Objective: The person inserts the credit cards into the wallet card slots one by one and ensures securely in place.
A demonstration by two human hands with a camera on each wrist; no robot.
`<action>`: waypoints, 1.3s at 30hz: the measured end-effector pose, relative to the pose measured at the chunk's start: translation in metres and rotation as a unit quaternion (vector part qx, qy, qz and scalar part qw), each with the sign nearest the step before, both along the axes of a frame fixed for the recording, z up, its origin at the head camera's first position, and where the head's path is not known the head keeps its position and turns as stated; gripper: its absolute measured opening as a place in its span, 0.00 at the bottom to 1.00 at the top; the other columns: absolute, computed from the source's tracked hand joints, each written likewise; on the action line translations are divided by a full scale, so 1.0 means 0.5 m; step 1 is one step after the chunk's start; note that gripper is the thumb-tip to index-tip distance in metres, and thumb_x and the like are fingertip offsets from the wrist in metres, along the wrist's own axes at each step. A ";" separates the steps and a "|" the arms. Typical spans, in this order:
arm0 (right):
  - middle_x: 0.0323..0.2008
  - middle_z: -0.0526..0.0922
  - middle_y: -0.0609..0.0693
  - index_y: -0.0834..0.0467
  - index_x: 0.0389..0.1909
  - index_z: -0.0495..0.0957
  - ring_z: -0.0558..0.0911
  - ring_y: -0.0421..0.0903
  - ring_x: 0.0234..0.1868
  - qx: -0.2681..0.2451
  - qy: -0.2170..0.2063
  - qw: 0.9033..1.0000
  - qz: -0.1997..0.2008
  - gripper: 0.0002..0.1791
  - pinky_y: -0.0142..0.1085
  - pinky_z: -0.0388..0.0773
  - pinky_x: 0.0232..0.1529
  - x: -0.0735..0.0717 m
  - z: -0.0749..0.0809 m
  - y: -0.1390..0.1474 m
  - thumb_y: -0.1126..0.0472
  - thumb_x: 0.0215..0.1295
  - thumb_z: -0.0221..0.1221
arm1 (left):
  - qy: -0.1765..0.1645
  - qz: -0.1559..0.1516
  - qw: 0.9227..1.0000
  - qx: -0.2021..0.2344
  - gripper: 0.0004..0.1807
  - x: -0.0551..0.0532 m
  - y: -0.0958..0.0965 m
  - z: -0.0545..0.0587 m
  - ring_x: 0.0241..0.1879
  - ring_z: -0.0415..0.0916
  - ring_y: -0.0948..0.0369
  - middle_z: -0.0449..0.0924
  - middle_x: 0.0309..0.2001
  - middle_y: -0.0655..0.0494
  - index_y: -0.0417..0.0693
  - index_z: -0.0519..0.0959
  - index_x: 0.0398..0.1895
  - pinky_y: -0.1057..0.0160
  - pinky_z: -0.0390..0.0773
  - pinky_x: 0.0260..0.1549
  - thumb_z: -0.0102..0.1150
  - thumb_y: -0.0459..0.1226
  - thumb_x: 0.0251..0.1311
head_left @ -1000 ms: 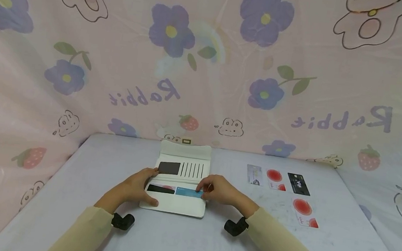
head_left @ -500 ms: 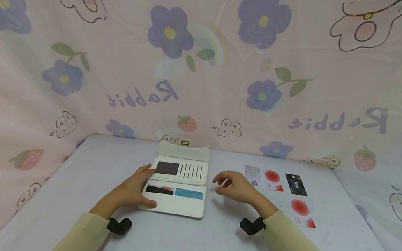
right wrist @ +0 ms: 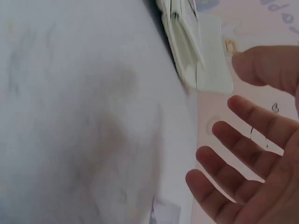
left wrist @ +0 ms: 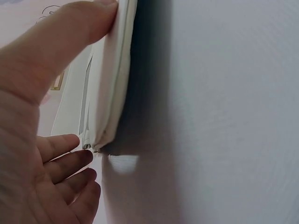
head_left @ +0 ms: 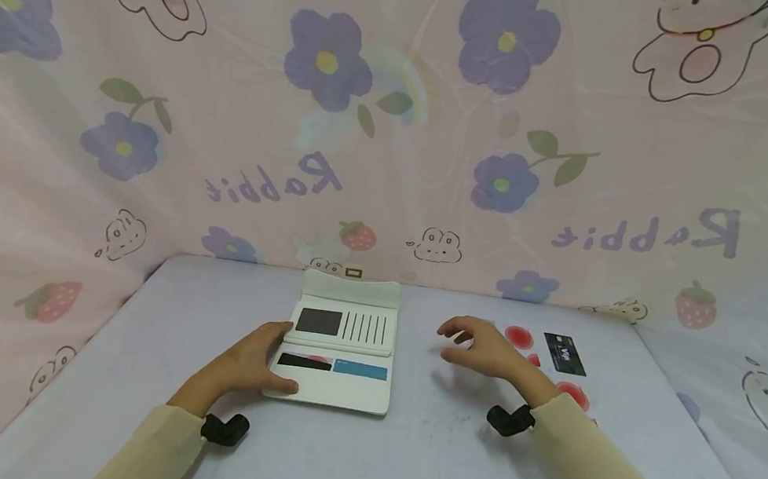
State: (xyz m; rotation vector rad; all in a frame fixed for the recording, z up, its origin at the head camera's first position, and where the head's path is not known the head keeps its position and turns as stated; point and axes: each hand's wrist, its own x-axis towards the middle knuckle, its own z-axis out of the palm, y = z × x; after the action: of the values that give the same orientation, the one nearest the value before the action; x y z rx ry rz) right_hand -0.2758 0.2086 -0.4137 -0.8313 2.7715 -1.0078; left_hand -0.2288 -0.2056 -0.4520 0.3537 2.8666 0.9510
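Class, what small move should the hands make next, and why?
Probably the right hand should lower and pinch the grey card: that hand is empty and hovers near it, while the left hand rests on the open wallet, where a blue card sits in a pocket.

My right hand point(head_left: 488, 352) is off the blue card point(head_left: 360, 370), now right of frame centre, further right than half a second ago. Fingers spread, not bunched at the card. Hand now hides most of the silver card point(right wrist: 166, 213), part of the upper red-circle card point(head_left: 518, 337); wrist covers part of the lower red-circle card point(head_left: 574, 394).
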 end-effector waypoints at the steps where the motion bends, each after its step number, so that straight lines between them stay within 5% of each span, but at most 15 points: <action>1: 0.50 0.81 0.57 0.60 0.50 0.78 0.80 0.58 0.48 0.003 0.007 1.000 0.002 0.20 0.45 0.81 0.44 -0.003 0.001 0.005 0.57 0.58 0.65 | 0.001 0.000 1.000 0.000 0.64 -0.001 0.000 0.000 0.71 0.57 0.43 0.60 0.70 0.39 0.38 0.58 0.71 0.42 0.60 0.68 0.79 0.58 0.31; 22: 0.54 0.77 0.62 0.64 0.54 0.77 0.73 0.62 0.59 0.117 0.049 0.991 -0.049 0.28 0.58 0.67 0.62 -0.082 -0.024 0.096 0.54 0.53 0.68 | -0.017 0.012 1.000 0.009 0.63 -0.001 0.000 -0.001 0.70 0.57 0.42 0.60 0.70 0.38 0.39 0.58 0.71 0.40 0.60 0.67 0.79 0.56 0.31; 39: 0.56 0.74 0.64 0.66 0.60 0.72 0.72 0.63 0.58 0.165 0.033 0.984 -0.055 0.39 0.58 0.68 0.61 -0.124 -0.053 0.107 0.50 0.48 0.70 | -0.040 0.021 0.999 0.004 0.61 0.005 0.006 0.015 0.70 0.58 0.41 0.62 0.69 0.38 0.40 0.60 0.70 0.40 0.61 0.66 0.79 0.55 0.32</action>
State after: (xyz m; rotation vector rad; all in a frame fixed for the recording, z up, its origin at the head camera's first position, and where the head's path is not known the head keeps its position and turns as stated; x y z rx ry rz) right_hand -0.3379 0.2619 -0.4404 -0.6803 2.9509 -0.5150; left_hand -0.2263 -0.2026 -0.4445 0.2508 2.8085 0.9601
